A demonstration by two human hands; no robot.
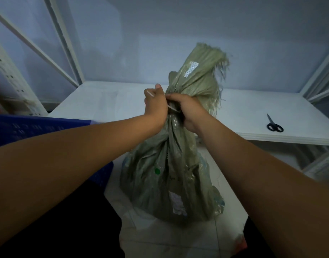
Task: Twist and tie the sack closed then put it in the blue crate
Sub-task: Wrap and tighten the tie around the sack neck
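Shelf board (pixel 108 101): bare surface left of the sack.
Scissors (pixel 274 125): on the board's right front, well apart from the sack.
Sack (pixel 169 174): on the floor before the board, blocking the middle.
Sack neck: left hand (pixel 156 105) pinches white tie (pixel 172 108); right hand (pixel 188 110) grips.
Blue crate (pixel 39 127): just left of sack.
Frame posts (pixel 67 43): bound the left side.
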